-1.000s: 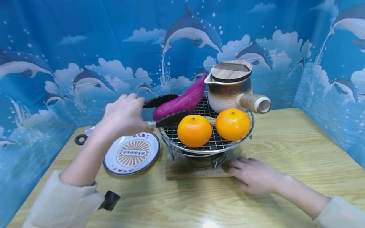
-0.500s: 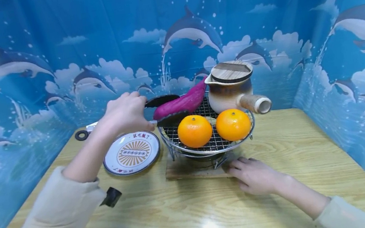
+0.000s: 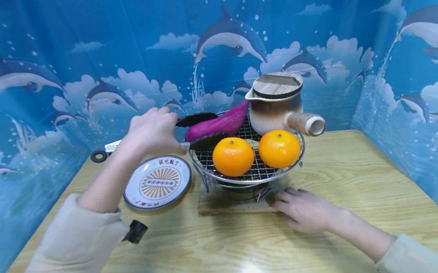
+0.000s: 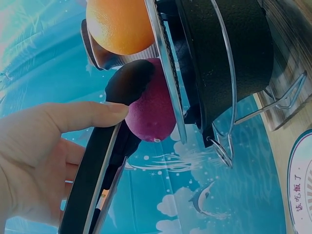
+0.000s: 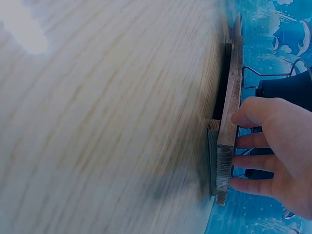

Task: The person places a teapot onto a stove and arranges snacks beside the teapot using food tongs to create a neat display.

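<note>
My left hand (image 3: 155, 133) grips black-tipped tongs (image 4: 90, 178) by their arms, the thumb lying along one arm in the left wrist view. Between the tongs' dark heads lies a purple sweet potato (image 3: 221, 124), slanting over the left rear of the wire grill rack (image 3: 255, 175). In the left wrist view the sweet potato's end (image 4: 151, 119) appears to meet the rack. My right hand (image 3: 307, 210) rests its fingertips on the front right of the wooden board (image 3: 228, 207) under the stove. The right wrist view has those fingers fairly straight against the board (image 5: 226, 146).
Two oranges (image 3: 233, 156) sit at the rack's front. Behind them stands a clay teapot (image 3: 274, 113) with a wooden lid and side handle. A patterned plate (image 3: 161, 199) lies left of the stove on the wooden table (image 3: 202, 258). A dolphin-print curtain (image 3: 126, 29) surrounds the table.
My left hand has moved slightly right with the tongs, and the sweet potato's raised far end has come down toward the rack. The right hand has stayed on the board.
</note>
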{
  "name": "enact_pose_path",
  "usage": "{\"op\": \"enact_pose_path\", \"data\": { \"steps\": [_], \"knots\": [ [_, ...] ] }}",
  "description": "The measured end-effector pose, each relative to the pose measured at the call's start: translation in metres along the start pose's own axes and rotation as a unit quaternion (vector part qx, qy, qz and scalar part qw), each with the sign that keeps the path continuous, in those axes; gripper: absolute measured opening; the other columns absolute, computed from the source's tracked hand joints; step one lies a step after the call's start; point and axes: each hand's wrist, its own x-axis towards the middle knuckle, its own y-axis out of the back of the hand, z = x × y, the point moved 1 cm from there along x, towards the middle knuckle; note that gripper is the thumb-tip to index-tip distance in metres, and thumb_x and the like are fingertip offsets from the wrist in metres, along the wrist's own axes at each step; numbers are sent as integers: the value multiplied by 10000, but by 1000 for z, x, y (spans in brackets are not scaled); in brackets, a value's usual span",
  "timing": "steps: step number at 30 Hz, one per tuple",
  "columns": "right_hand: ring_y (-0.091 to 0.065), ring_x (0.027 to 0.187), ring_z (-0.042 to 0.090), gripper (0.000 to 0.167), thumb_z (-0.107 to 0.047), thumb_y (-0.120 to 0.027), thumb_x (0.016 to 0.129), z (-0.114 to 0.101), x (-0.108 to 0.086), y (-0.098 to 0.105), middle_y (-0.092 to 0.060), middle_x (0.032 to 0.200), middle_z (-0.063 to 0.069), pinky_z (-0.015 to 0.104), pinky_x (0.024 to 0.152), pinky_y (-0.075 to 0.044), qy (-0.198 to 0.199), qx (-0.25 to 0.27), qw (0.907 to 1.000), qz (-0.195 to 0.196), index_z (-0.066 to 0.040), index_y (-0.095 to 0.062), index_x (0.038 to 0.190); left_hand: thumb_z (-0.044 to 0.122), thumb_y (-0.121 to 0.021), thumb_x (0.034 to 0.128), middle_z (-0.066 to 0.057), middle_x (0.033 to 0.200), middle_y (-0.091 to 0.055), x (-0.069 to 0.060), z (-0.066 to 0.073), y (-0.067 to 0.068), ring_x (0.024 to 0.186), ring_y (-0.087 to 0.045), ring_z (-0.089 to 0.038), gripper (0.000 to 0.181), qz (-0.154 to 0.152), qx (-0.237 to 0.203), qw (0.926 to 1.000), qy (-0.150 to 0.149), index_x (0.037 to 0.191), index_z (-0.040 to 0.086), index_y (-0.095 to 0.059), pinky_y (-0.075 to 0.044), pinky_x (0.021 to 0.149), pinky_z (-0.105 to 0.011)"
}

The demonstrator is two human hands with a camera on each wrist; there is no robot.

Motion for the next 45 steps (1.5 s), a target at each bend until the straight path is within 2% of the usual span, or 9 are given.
{"op": "enact_pose_path", "data": {
  "steps": [13, 22, 36, 45],
  "knots": [
    [-563, 966, 238, 386, -199, -680, 767, 0, 1, 2, -577, 1095, 66, 391, 811, -498, -12, -20, 10000, -15, -118, -613, 1139, 384, -787, 684, -144, 1263, -509, 4, -2, 2, 1109, -439, -325, 761, -91, -56, 9999, 11, 1307, 55, -499, -424, 854, -525],
    [-568, 948, 242, 386, -200, -686, 760, 0, 1, 1, -579, 1087, 75, 392, 791, -505, 39, -50, 9999, 94, -111, -614, 1129, 383, -797, 670, -133, 1239, -518, 5, -2, 2, 1084, -447, -312, 771, -118, -98, 9999, -5, 1302, 53, -504, -433, 836, -503],
    [-567, 943, 236, 373, -187, -668, 770, 0, 0, 0, -580, 1087, 72, 386, 793, -503, 6, 29, 10000, 81, -116, -616, 1132, 355, -817, 649, -130, 1234, -515, 4, -3, -2, 1087, -441, -310, 792, 30, -308, 9995, 90, 1310, 55, -500, -433, 842, -490],
    [-564, 952, 238, 373, -187, -667, 773, 1, 0, -2, -579, 1083, 68, 390, 815, -496, 21, 20, 9999, 124, -116, -614, 1136, 360, -815, 648, -138, 1274, -480, 3, -6, -3, 1128, -407, -327, 837, 93, -379, 9991, 157, 1344, 54, -465, -391, 899, -525]
  ]
}}
